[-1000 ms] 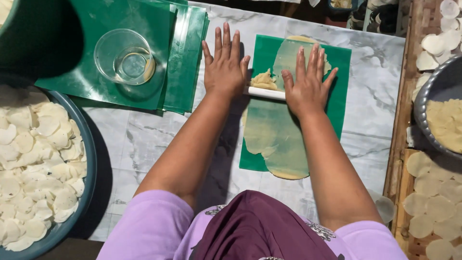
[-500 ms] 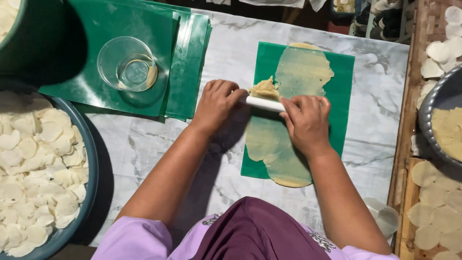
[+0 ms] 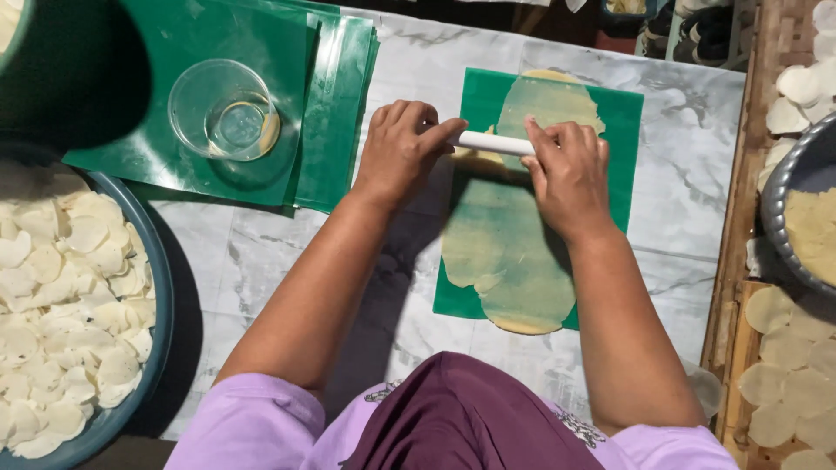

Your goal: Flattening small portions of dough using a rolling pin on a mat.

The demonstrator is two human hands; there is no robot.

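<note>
Dough sheet point(image 3: 505, 252) lay thin on green plastic mat point(image 3: 620, 165) on marble table point(image 3: 688, 218). White roller point(image 3: 489, 143) sat across its upper part. Left hand point(image 3: 399, 150) was curled round one roller end, right hand point(image 3: 568, 171) clamped on other. Risk: near edge of dough overhung mat, could stick to marble; uneven hand pressure could tear thin sheet. Versus second earlier: fingers were flat and spread then, curled now; roller pulled slightly nearer.

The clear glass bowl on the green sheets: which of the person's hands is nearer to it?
Left. The left hand grips the white rolling pin just right of the glass bowl; the right hand holds the pin's other end, farther away, over the dough.
</note>
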